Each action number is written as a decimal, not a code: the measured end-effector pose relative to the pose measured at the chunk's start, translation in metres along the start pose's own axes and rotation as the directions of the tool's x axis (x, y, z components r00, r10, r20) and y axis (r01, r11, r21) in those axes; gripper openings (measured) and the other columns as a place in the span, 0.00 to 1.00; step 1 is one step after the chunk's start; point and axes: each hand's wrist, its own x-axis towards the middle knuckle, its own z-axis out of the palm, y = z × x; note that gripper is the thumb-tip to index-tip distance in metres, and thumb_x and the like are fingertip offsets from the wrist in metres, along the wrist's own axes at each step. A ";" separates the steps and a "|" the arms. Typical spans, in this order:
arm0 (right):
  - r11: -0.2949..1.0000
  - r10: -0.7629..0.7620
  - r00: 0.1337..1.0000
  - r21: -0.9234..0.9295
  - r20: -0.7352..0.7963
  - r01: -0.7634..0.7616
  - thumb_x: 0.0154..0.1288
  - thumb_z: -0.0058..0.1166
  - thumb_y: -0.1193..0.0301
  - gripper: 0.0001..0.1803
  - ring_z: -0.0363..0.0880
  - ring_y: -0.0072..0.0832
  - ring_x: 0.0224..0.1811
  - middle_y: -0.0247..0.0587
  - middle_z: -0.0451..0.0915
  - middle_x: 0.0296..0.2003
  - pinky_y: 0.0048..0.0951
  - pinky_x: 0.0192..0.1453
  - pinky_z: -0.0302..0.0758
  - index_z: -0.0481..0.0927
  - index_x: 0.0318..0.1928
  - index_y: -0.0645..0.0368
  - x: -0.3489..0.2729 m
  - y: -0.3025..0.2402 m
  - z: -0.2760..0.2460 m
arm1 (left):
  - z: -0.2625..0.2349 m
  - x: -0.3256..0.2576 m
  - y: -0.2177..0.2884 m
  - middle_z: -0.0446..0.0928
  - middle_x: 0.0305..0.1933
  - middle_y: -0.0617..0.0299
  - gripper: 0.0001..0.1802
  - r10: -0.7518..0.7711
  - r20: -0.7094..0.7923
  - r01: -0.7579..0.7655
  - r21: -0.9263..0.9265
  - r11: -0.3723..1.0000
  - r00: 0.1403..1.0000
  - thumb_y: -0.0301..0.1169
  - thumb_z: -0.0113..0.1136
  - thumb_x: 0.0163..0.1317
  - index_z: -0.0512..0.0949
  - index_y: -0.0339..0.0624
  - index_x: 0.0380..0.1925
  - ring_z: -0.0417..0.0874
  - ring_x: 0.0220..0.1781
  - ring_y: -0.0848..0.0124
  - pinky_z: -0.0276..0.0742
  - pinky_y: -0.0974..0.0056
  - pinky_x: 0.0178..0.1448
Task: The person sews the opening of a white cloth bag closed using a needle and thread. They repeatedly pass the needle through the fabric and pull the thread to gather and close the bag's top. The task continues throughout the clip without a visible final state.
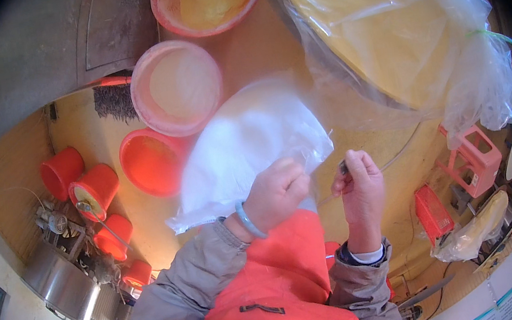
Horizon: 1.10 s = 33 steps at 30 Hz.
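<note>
White plastic bag [247, 145] lies just above both hands, left hand [277, 191] gripping its edge, right hand [359, 187] pinching a small dark object [342, 167].

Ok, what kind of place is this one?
Probably a small food workshop: a huge bag-lined pan of yellow batter, pink basins and red buckets on the floor. Left hand holds a clear bag.

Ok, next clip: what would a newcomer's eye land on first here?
Probably the white plastic bag at centre, pinched at its lower edge by the left hand, with the right hand beside it gripping something small and dark. Next, the huge plastic-covered tray of yellow material at upper right, and the red buckets scattered at left.
</note>
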 end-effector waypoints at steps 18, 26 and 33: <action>0.897 0.087 0.995 -0.438 0.043 -0.060 0.65 0.58 0.67 0.10 0.63 0.09 0.19 0.25 0.72 0.19 0.16 0.21 0.58 0.80 0.33 0.63 0.013 -0.002 0.011 | -0.006 0.003 -0.017 0.64 0.25 0.54 0.09 -0.056 -0.006 0.055 -0.149 0.987 0.998 0.27 0.52 0.63 0.69 0.35 0.25 0.66 0.25 0.60 0.66 0.60 0.32; 0.977 0.210 0.972 -0.060 0.106 -0.205 0.67 0.56 0.70 0.06 0.57 0.10 0.13 0.22 0.67 0.18 0.16 0.15 0.51 0.78 0.32 0.58 0.018 0.008 0.002 | -0.010 0.008 -0.022 0.64 0.23 0.58 0.10 0.096 -0.034 -0.101 -0.226 0.969 0.995 0.27 0.52 0.63 0.68 0.37 0.23 0.66 0.23 0.68 0.64 0.66 0.29; 0.974 0.226 0.963 -0.056 0.147 -0.220 0.67 0.56 0.69 0.06 0.56 0.09 0.12 0.23 0.66 0.18 0.16 0.15 0.51 0.77 0.34 0.58 0.021 0.006 -0.002 | -0.027 0.017 -0.011 0.67 0.26 0.59 0.03 -0.027 -0.161 0.044 0.103 0.994 0.987 0.26 0.60 0.59 0.76 0.40 0.31 0.69 0.27 0.67 0.66 0.66 0.33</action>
